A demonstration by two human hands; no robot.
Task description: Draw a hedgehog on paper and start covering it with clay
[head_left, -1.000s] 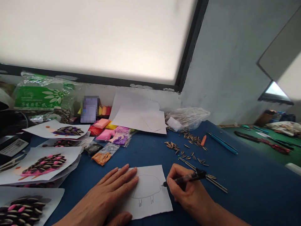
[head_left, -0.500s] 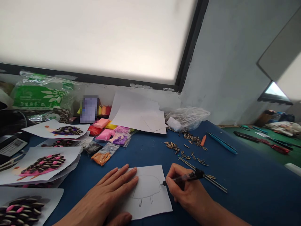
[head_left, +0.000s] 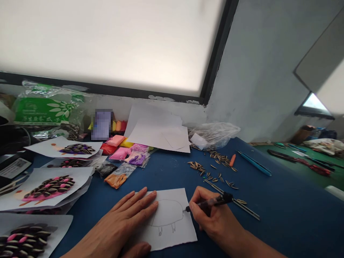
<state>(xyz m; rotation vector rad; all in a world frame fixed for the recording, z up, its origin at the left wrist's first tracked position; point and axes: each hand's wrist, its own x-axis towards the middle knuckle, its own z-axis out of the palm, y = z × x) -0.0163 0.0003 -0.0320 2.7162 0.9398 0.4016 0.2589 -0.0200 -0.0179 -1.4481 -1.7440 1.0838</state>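
Note:
My left hand (head_left: 126,220) lies flat with its fingers stretched over the left part of a white sheet of paper (head_left: 177,240). A black pen (head_left: 213,201) is pinched in my right hand (head_left: 215,215), its tip on the paper at the right end of a drawn outline. That outline is a rounded body with two short zigzag legs below; my left hand covers its left end. Just beyond my right hand lie a thin metal rod (head_left: 248,210) and scattered sunflower seeds (head_left: 197,166).
At the left are finished seed pictures (head_left: 48,186) on paper. Colourful clay packets (head_left: 119,154), blank sheets (head_left: 158,129) and a clear plastic bag (head_left: 217,134) stand along the wall. Blue tweezers (head_left: 254,163) and an orange clay stick (head_left: 232,160) rest at the right.
The pen tip has shifted very slightly at the right end of the outline, where a small mark shows. My left hand and the paper have stayed in place.

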